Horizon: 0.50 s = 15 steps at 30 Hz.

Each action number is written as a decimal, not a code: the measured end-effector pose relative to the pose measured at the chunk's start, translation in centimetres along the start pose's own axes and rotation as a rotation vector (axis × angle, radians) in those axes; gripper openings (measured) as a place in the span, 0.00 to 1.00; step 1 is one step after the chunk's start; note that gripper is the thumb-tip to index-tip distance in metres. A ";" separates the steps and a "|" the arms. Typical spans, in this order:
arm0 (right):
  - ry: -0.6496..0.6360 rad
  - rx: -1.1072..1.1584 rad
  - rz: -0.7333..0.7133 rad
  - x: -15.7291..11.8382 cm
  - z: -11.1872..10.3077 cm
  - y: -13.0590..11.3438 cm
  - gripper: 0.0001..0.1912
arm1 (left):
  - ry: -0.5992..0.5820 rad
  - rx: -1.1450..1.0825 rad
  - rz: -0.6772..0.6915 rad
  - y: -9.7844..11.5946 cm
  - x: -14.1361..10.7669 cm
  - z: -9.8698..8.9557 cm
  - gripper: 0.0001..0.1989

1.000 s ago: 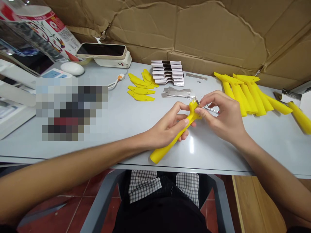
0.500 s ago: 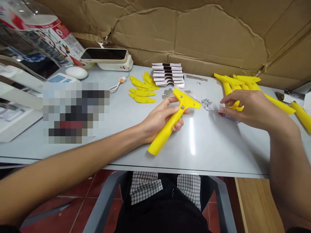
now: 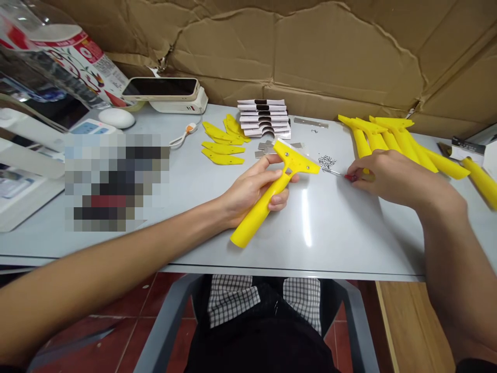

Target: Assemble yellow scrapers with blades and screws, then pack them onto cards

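Head view: glossy grey table [image 3: 341, 233], cardboard [image 3: 341, 57] behind (all creases), left hand [image 3: 252, 189] round scraper [image 3: 261, 206], right hand [image 3: 396, 173] round screwdriver [image 3: 350, 177].

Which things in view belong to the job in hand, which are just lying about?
Job, likely: yellow handle in left hand; red-handled tool in right hand; screws; yellow flat pieces; metal strips.
Lying about, likely: phone; bottle; cable.
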State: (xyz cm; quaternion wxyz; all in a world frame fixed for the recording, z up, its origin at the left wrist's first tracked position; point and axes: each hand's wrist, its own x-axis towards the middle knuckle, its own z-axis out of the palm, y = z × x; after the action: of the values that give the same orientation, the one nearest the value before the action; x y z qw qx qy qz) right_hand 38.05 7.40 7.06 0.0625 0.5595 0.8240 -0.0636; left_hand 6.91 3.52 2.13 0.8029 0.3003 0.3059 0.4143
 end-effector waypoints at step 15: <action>0.136 0.090 -0.068 -1.0 -1.7 -0.8 0.10 | -0.015 0.025 0.007 -0.1 -0.1 0.1 0.12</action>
State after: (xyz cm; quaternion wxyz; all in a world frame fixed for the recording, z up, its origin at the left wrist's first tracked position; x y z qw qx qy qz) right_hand 37.63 6.54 8.90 -0.0211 0.5363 0.8413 -0.0645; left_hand 6.97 3.39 2.16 0.7999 0.3145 0.3039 0.4111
